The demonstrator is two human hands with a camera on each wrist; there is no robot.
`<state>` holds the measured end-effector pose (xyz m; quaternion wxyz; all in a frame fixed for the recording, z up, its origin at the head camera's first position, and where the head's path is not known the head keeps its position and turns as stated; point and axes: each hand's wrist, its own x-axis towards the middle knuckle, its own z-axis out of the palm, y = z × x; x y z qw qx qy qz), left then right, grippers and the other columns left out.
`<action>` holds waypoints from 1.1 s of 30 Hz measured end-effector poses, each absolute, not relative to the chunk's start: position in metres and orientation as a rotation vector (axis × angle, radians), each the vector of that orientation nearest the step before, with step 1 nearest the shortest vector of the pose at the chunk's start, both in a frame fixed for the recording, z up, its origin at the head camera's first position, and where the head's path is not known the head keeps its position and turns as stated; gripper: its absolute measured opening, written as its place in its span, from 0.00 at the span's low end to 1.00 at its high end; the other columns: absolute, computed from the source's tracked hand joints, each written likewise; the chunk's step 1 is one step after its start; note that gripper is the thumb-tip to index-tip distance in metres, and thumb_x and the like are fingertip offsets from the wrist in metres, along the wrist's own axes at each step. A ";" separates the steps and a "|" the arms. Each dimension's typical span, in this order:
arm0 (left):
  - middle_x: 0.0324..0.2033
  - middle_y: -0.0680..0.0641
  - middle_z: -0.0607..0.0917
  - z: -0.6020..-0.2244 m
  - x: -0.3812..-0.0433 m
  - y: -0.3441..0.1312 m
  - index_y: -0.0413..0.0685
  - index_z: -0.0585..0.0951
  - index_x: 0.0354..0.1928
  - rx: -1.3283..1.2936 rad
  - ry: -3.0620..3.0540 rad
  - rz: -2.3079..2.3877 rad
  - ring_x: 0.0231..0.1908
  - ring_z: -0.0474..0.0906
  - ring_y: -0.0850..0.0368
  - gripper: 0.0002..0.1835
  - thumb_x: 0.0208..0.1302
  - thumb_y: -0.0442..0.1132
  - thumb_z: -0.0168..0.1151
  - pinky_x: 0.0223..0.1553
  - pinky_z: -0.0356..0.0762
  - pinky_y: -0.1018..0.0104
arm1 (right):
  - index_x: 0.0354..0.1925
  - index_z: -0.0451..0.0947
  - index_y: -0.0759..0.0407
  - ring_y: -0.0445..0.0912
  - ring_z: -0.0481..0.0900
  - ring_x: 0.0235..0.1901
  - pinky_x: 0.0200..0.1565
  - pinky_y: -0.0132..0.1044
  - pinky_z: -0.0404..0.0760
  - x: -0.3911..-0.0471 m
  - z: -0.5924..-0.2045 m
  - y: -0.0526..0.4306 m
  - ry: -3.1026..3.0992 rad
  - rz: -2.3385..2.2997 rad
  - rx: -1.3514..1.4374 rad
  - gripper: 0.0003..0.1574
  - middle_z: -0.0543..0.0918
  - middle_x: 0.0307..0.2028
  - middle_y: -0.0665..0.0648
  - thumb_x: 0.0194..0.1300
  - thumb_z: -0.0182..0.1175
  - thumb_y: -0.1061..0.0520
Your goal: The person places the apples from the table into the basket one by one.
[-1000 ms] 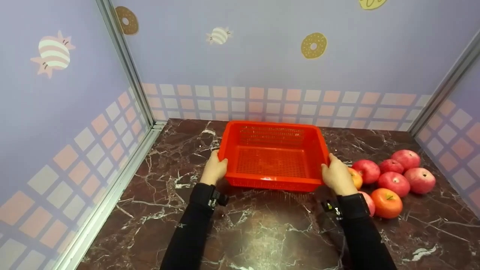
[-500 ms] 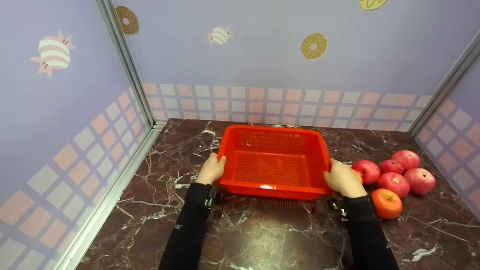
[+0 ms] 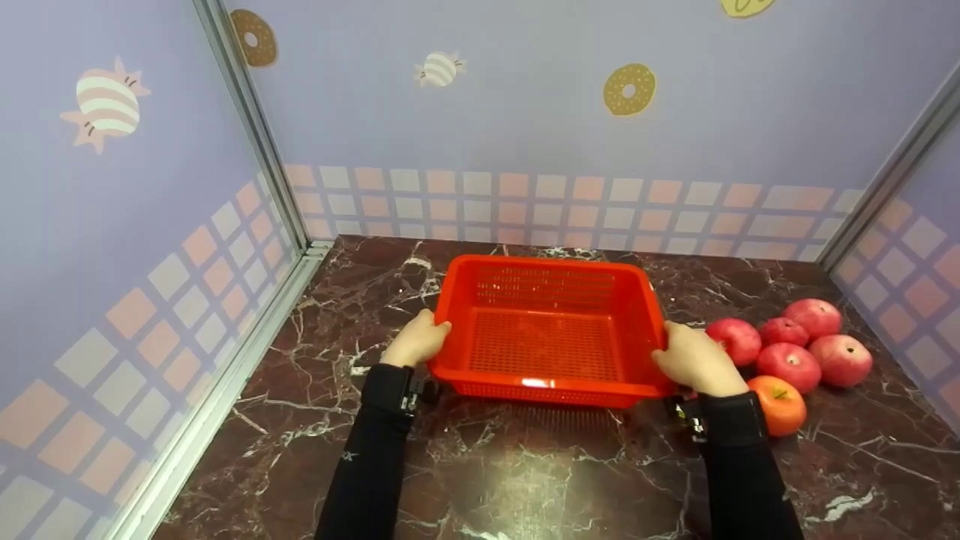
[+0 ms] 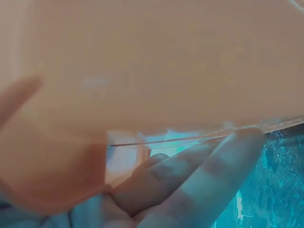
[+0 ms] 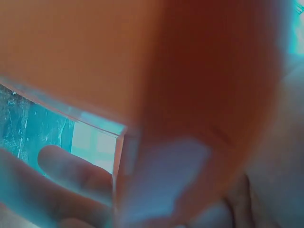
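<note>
A red plastic basket (image 3: pixel 544 345) with slotted walls and floor is in the middle of the head view, between both hands. My left hand (image 3: pixel 417 339) grips its left side, thumb over the rim. On the opposite side my right hand (image 3: pixel 699 361) holds the rim the same way. In the left wrist view, fingers (image 4: pixel 204 185) reach under the basket, whose wall (image 4: pixel 156 66) fills the upper part. Fingers (image 5: pixel 78 175) of the right hand extend beneath it too, with the basket wall (image 5: pixel 71 52) blurred close to that camera.
Several red apples (image 3: pixel 789 367) and an orange-red apple (image 3: pixel 778 405) lie right of the basket, close to the right hand and wrist. Everything stands on a dark marbled tabletop (image 3: pixel 525 472). A back wall (image 3: pixel 525 135) and side walls enclose it; a metal rail (image 3: pixel 217 405) runs along the left.
The basket has come toward me in both hands, away from the back wall. The right hand and wrist have shifted right and now cover the yellowish apple and another red one seen earlier.
</note>
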<state>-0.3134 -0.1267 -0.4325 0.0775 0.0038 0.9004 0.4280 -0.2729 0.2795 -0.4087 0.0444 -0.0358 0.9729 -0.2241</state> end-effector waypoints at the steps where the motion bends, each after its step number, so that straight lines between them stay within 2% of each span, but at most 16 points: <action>1: 0.50 0.33 0.82 -0.433 -0.313 -0.127 0.28 0.71 0.60 0.013 2.695 1.285 0.49 0.83 0.42 0.22 0.77 0.41 0.47 0.51 0.81 0.54 | 0.53 0.73 0.69 0.49 0.77 0.16 0.18 0.39 0.78 -0.273 -0.409 0.280 2.973 -0.681 -0.113 0.23 0.84 0.36 0.67 0.63 0.55 0.57; 6: 0.51 0.32 0.81 -0.435 -0.314 -0.126 0.27 0.68 0.62 0.010 2.703 1.278 0.50 0.83 0.40 0.23 0.77 0.42 0.47 0.52 0.81 0.53 | 0.55 0.74 0.70 0.52 0.80 0.25 0.26 0.42 0.78 -0.274 -0.410 0.281 2.995 -0.622 -0.138 0.25 0.84 0.38 0.67 0.64 0.56 0.56; 10: 0.54 0.29 0.81 -0.438 -0.316 -0.124 0.26 0.65 0.65 0.010 2.724 1.244 0.53 0.82 0.38 0.26 0.77 0.42 0.48 0.55 0.81 0.50 | 0.56 0.73 0.69 0.54 0.81 0.29 0.29 0.44 0.81 -0.274 -0.409 0.282 2.973 -0.627 -0.138 0.25 0.84 0.39 0.68 0.67 0.57 0.53; 14: 0.55 0.27 0.80 -0.439 -0.316 -0.123 0.25 0.63 0.66 0.013 2.741 1.203 0.54 0.82 0.37 0.27 0.77 0.42 0.48 0.55 0.81 0.49 | 0.66 0.69 0.71 0.63 0.85 0.43 0.46 0.56 0.85 -0.272 -0.406 0.285 2.960 -0.664 -0.121 0.35 0.84 0.52 0.74 0.72 0.55 0.47; 16: 0.55 0.26 0.80 -0.438 -0.316 -0.123 0.24 0.63 0.66 0.014 2.751 1.190 0.54 0.82 0.36 0.27 0.77 0.42 0.48 0.56 0.80 0.49 | 0.71 0.63 0.72 0.66 0.83 0.53 0.56 0.61 0.81 -0.269 -0.403 0.289 2.969 -0.695 -0.118 0.41 0.81 0.58 0.76 0.74 0.54 0.45; 18: 0.56 0.26 0.80 -0.437 -0.316 -0.123 0.24 0.63 0.66 0.011 2.760 1.182 0.54 0.82 0.36 0.27 0.77 0.42 0.49 0.57 0.80 0.48 | 0.74 0.60 0.72 0.68 0.79 0.59 0.61 0.65 0.76 -0.267 -0.401 0.294 2.983 -0.731 -0.103 0.44 0.79 0.61 0.77 0.75 0.54 0.44; 24: 0.58 0.26 0.79 -0.439 -0.315 -0.120 0.24 0.62 0.67 -0.005 2.748 1.211 0.56 0.81 0.36 0.29 0.76 0.41 0.49 0.59 0.80 0.47 | 0.75 0.57 0.73 0.73 0.70 0.66 0.67 0.69 0.68 -0.267 -0.401 0.312 3.027 -0.807 -0.078 0.45 0.70 0.67 0.81 0.75 0.53 0.43; 33: 0.60 0.24 0.77 -0.443 -0.316 -0.116 0.26 0.59 0.69 -0.042 2.721 1.319 0.58 0.79 0.35 0.29 0.71 0.36 0.48 0.60 0.79 0.46 | 0.75 0.56 0.74 0.77 0.63 0.67 0.68 0.72 0.62 -0.263 -0.405 0.331 3.102 -0.836 -0.047 0.46 0.64 0.67 0.85 0.74 0.55 0.45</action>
